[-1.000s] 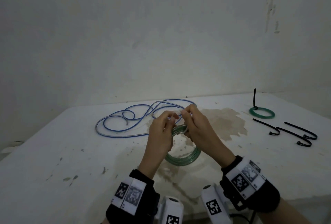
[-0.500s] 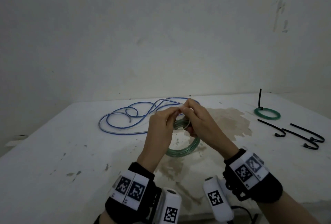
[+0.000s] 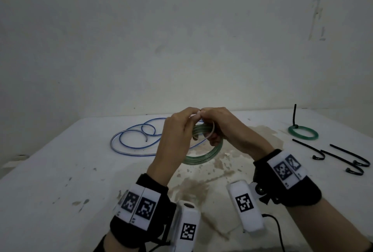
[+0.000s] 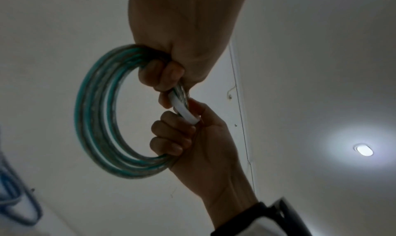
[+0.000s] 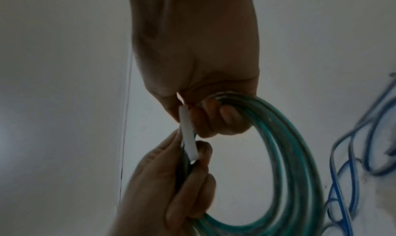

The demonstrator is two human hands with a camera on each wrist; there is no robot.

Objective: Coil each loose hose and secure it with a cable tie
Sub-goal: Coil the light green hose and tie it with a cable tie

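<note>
Both hands hold a green hose coil (image 3: 203, 158) upright above the white table (image 3: 60, 171). My left hand (image 3: 177, 130) and right hand (image 3: 228, 128) meet fingertip to fingertip at the coil's top. A white cable tie (image 3: 212, 130) loops round the coil there. In the left wrist view the left hand (image 4: 182, 28) curls round the coil (image 4: 90, 121), and the tie (image 4: 182, 108) runs to the right hand (image 4: 205, 146). In the right wrist view the right hand (image 5: 193, 53) and left hand (image 5: 163, 188) both pinch the tie (image 5: 188, 138) beside the coil (image 5: 300, 155).
A loose blue hose (image 3: 129, 142) sprawls on the table behind the hands. At the far right lies a small green coil (image 3: 302, 132) bound with a black tie, and nearer lie loose black cable ties (image 3: 343, 155). A brown stain marks the table's middle.
Both hands have risen a little with the green coil, fingertips still together at its top. The white tie now shows curving round the coil.
</note>
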